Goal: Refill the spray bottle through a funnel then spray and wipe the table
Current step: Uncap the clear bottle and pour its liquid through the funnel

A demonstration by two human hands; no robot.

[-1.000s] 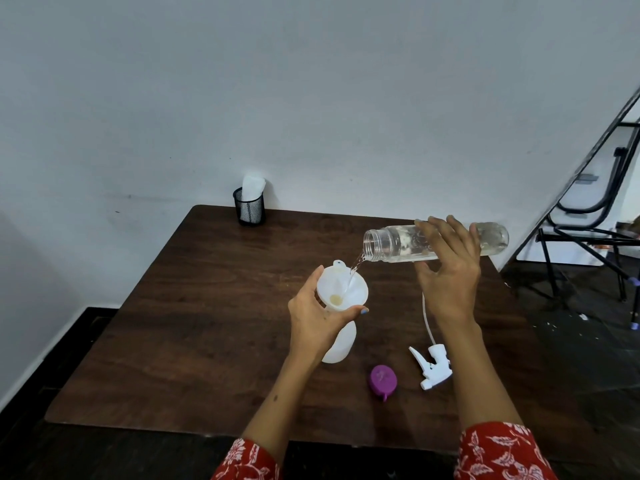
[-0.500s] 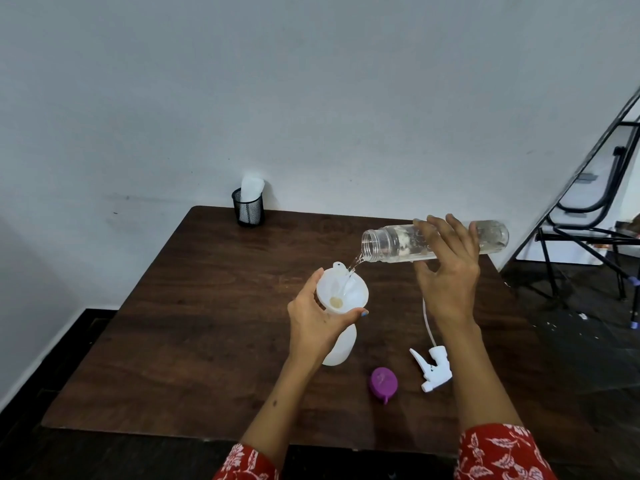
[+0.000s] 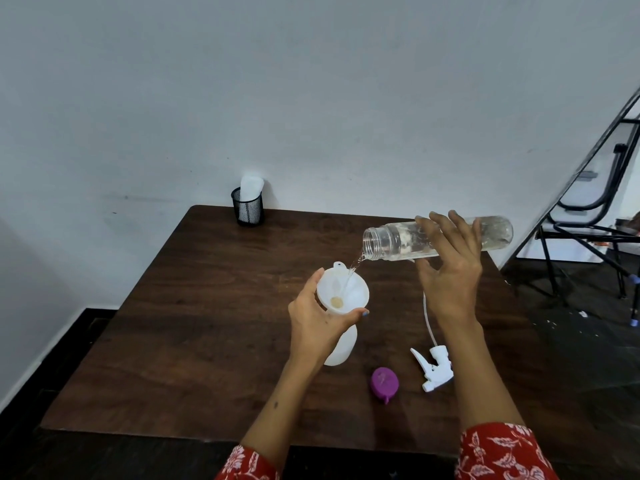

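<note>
Water runs in a thin stream from the mouth of the clear bottle into the white funnel, which sits in the neck of the white spray bottle standing near the middle of the surface. The risk here, as I judge it, is overflow or a miss: the stream falls near the far rim of the funnel, so a little more tilt could send water past it onto the wood, and a faster pour could fill the funnel quicker than it drains. The right hand has its grip closed around the middle of the clear bottle, held almost level above and right of the funnel. The left hand has its grip closed around the funnel rim and the spray bottle's neck; if it loosens, the funnel may tip. The clear bottle holds some water in its lower side. A yellowish spot shows at the funnel's bottom. How full the spray bottle is, I cannot tell. The spray head and a purple cap lie right of the spray bottle.
</note>
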